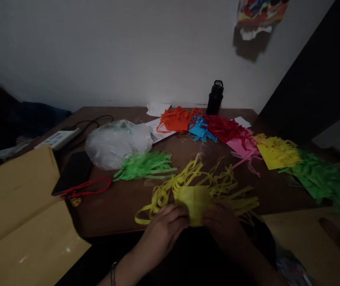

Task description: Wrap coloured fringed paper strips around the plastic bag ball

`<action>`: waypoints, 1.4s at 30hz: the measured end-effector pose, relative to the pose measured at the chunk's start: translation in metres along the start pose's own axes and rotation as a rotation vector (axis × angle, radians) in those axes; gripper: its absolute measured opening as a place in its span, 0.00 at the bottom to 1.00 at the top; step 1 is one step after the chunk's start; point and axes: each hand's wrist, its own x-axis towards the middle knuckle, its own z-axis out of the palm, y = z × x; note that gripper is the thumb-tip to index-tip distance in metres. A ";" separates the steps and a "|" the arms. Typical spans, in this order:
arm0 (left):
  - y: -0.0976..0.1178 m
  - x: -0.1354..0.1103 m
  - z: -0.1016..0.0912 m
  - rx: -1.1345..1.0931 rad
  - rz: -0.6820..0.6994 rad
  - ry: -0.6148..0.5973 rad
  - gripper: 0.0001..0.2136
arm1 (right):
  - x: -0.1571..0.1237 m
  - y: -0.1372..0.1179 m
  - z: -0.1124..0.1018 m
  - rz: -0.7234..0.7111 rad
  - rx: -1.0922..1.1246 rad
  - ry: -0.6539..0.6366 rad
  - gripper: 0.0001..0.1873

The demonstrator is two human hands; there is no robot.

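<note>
A yellow paper piece cut into long fringes (198,190) lies at the near edge of the brown table (122,202). My left hand (164,227) pinches its uncut near-left corner with curled fingers. My right hand (222,226) grips the near-right part of the same sheet, fingers closed. The yellow strips fan out away from me across the table.
Other fringed papers lie around: light green (146,166), orange (177,119), blue (201,129), red (228,128), pink (243,149), yellow (277,153), dark green (321,178). A plastic bag (116,143), black bottle (215,97), dark phone (74,171), red lanyard (86,187) and brown envelopes (18,214) stand left.
</note>
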 end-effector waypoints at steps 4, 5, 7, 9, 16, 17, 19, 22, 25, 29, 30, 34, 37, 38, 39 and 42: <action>-0.004 0.000 0.003 -0.087 -0.082 0.013 0.09 | 0.004 0.002 0.003 0.054 0.065 0.041 0.11; -0.004 0.001 0.003 -0.113 -0.094 0.012 0.08 | 0.005 0.002 0.003 0.067 0.086 0.040 0.11; -0.005 0.002 0.003 -0.156 -0.117 0.010 0.07 | 0.008 0.001 0.002 0.099 0.128 0.021 0.11; -0.006 0.003 0.003 -0.189 -0.135 0.008 0.06 | 0.010 0.001 0.001 0.166 0.162 -0.009 0.10; -0.004 0.005 0.000 -0.241 -0.178 0.014 0.06 | 0.016 0.002 -0.012 0.316 0.213 -0.233 0.02; -0.004 0.005 0.000 -0.241 -0.182 0.011 0.06 | 0.018 0.002 -0.013 0.294 0.191 -0.237 0.02; -0.004 0.005 -0.002 -0.238 -0.188 0.000 0.04 | 0.021 -0.001 -0.014 0.246 0.131 -0.238 0.08; -0.001 0.006 -0.005 -0.207 -0.194 -0.038 0.07 | 0.023 -0.005 -0.011 0.176 0.017 -0.196 0.09; 0.006 0.011 -0.007 -0.081 -0.224 -0.096 0.10 | 0.021 -0.006 -0.005 0.063 -0.104 -0.139 0.10; 0.018 0.022 -0.010 0.126 -0.261 -0.197 0.08 | 0.014 -0.001 0.000 -0.033 -0.164 -0.167 0.14; 0.021 0.024 -0.012 0.150 -0.269 -0.221 0.09 | 0.013 0.001 0.001 -0.037 -0.167 -0.172 0.14; 0.027 0.030 -0.019 0.161 -0.312 -0.287 0.07 | 0.010 0.005 0.004 -0.045 -0.173 -0.106 0.13; 0.030 0.035 -0.022 0.186 -0.346 -0.312 0.06 | 0.010 0.008 0.007 -0.033 -0.174 -0.076 0.13; 0.030 0.036 -0.022 0.204 -0.346 -0.322 0.06 | 0.010 0.008 0.008 -0.023 -0.172 -0.078 0.13; 0.031 0.038 -0.021 0.226 -0.343 -0.335 0.06 | 0.010 0.009 0.009 -0.011 -0.168 -0.081 0.13; 0.028 0.040 -0.017 0.297 -0.332 -0.354 0.07 | 0.009 0.010 0.011 0.033 -0.166 -0.080 0.15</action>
